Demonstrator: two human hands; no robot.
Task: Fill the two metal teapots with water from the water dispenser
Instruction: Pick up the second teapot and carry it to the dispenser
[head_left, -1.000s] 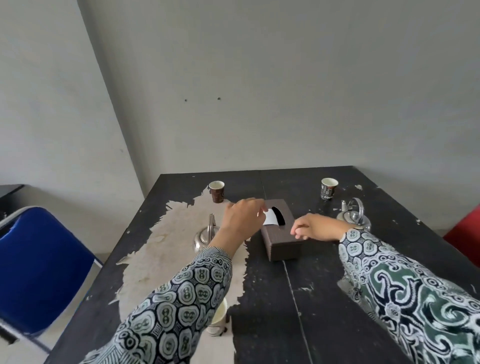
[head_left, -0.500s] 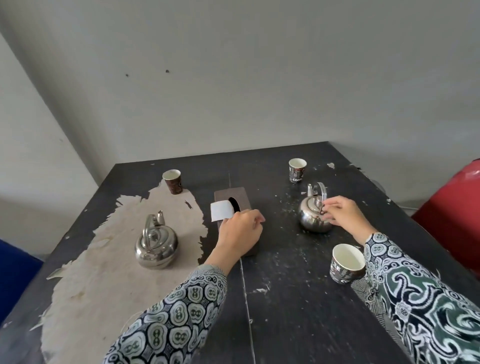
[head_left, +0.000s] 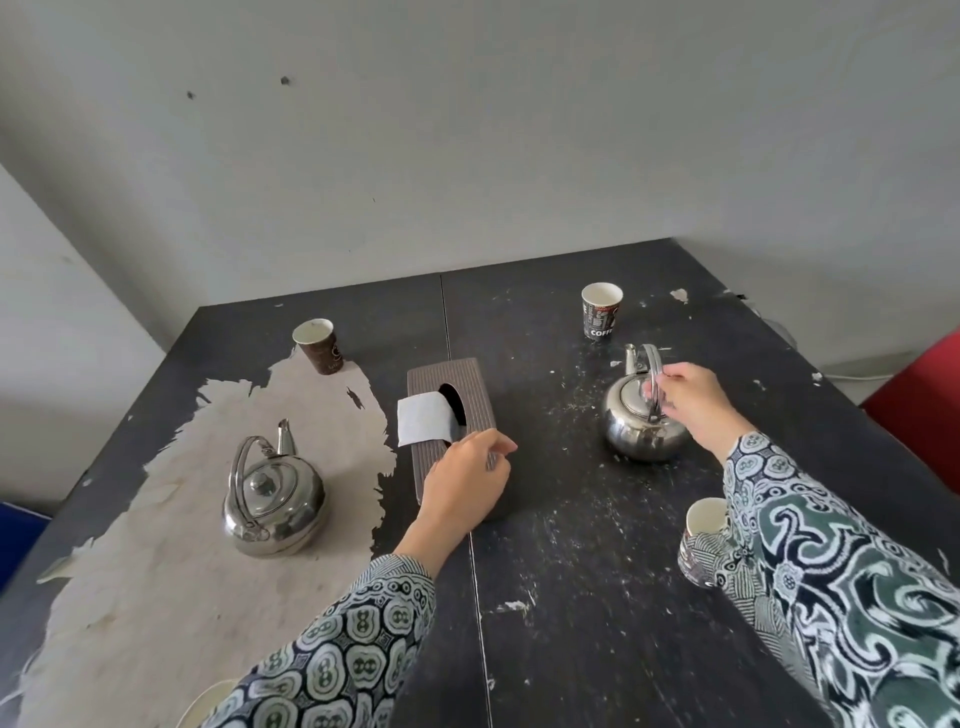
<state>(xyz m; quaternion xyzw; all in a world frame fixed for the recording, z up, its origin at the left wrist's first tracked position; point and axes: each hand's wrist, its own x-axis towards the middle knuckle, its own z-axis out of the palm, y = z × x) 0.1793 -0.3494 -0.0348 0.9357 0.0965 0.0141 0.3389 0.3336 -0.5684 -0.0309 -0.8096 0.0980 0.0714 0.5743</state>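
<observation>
1. Metal teapots stand on a worn black table (head_left: 597, 649): the left teapot (head_left: 274, 503) on the peeled pale patch, the right teapot (head_left: 641, 422) on the dark side.
2. The right hand (head_left: 693, 402) has its fingers curled around the right teapot's raised handle.
3. The left hand (head_left: 464, 486) rests loosely curled on a brown tissue box (head_left: 451, 410), gripping nothing clearly.
4. Paper cups stand near the far edge.
</observation>
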